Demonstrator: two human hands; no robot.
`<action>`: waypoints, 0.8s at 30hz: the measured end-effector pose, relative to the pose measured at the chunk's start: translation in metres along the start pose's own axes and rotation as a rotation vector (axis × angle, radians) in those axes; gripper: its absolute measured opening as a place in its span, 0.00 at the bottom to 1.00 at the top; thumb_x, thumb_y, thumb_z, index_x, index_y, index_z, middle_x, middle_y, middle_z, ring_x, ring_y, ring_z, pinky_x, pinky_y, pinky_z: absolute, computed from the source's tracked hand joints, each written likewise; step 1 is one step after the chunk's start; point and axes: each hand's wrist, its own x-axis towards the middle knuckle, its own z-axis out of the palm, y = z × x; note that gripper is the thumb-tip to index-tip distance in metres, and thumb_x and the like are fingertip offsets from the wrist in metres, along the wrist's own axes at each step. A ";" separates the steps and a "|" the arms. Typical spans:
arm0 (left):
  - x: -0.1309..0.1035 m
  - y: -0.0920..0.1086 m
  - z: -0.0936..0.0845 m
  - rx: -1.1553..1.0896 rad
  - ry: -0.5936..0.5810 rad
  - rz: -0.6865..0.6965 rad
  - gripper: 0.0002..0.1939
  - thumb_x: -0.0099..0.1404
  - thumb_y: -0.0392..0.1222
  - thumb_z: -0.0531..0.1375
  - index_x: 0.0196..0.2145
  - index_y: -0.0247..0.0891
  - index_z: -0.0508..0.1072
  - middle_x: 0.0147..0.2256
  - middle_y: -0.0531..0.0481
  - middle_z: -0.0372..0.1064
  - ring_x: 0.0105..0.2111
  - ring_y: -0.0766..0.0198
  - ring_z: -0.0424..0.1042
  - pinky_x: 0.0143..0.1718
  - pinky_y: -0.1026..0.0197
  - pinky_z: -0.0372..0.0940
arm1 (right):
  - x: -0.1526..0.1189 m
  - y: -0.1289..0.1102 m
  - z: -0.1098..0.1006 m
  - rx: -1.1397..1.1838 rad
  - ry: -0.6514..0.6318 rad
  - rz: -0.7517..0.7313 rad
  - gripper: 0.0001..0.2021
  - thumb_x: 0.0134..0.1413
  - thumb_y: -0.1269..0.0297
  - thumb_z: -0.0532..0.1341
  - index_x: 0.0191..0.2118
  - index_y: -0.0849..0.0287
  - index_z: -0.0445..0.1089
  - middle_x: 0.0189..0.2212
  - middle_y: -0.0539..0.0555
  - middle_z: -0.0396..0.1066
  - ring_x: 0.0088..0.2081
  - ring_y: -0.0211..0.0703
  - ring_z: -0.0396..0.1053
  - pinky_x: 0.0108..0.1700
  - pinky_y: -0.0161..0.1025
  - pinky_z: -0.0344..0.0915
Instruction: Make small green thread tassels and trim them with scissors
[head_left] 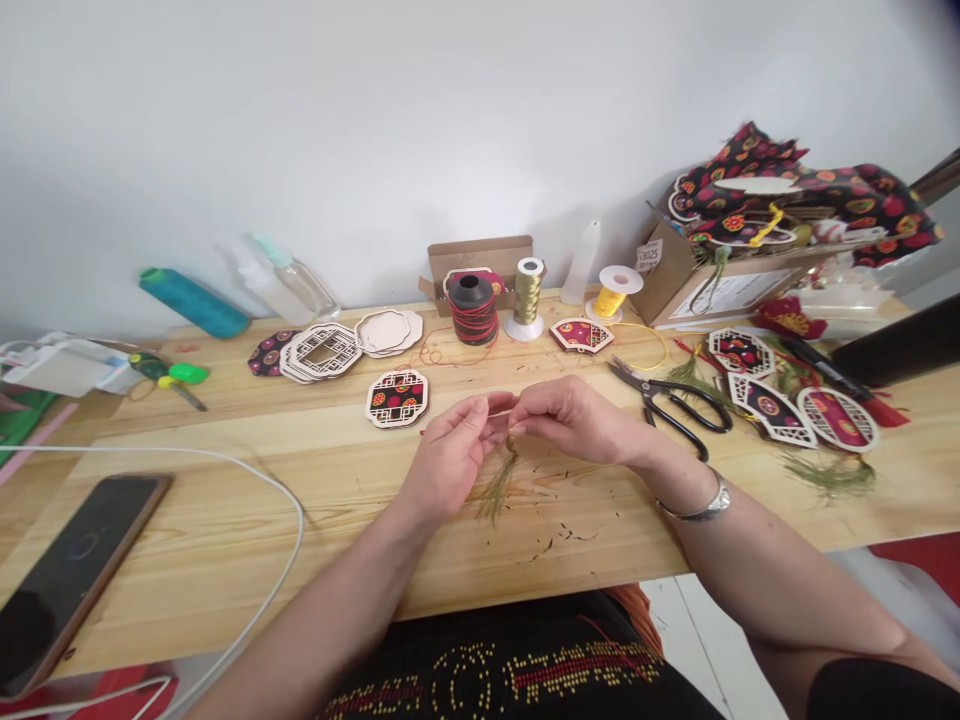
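Observation:
An olive-green tassel (498, 486) hangs from the pinched fingertips of my right hand (574, 418). Close beside it, my left hand (455, 448) has thumb and fingers drawn together. Whatever lies between those fingers is hidden, though a thin strand seems to run between the hands. Just beyond my left hand lies an ornament (398, 399) with a pale wooden lattice frame over black patterned fabric. Black-handled scissors (675, 395) lie to the right of my right hand, their blades pointing away.
Spools of red cord (473, 312), gold thread (527, 298) and yellow cord (616, 290) stand along the wall. Wooden frames (324, 352) are stacked at the left. Finished ornaments (838, 418) and a fabric-filled carton (720, 280) sit right. A phone (79, 570) and white cable (289, 490) lie near left.

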 end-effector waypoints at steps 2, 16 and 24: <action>-0.002 -0.003 0.000 0.043 -0.029 -0.034 0.12 0.60 0.43 0.60 0.39 0.34 0.76 0.38 0.43 0.74 0.36 0.62 0.73 0.41 0.58 0.65 | -0.001 0.000 0.001 -0.058 -0.002 -0.027 0.10 0.57 0.70 0.55 0.26 0.62 0.70 0.23 0.49 0.67 0.26 0.32 0.61 0.32 0.33 0.58; -0.001 -0.003 -0.003 0.065 -0.105 -0.302 0.10 0.59 0.41 0.61 0.27 0.30 0.70 0.21 0.53 0.61 0.18 0.78 0.50 0.18 0.72 0.46 | -0.001 0.010 0.005 -0.239 0.015 -0.078 0.08 0.54 0.76 0.56 0.32 0.64 0.73 0.26 0.51 0.69 0.29 0.33 0.64 0.33 0.32 0.60; 0.004 0.001 -0.006 -0.137 -0.078 -0.478 0.06 0.55 0.35 0.64 0.25 0.30 0.70 0.19 0.55 0.56 0.17 0.79 0.48 0.16 0.74 0.42 | -0.001 0.012 0.006 -0.245 0.040 -0.133 0.08 0.55 0.76 0.56 0.33 0.65 0.73 0.25 0.52 0.67 0.28 0.33 0.62 0.32 0.31 0.59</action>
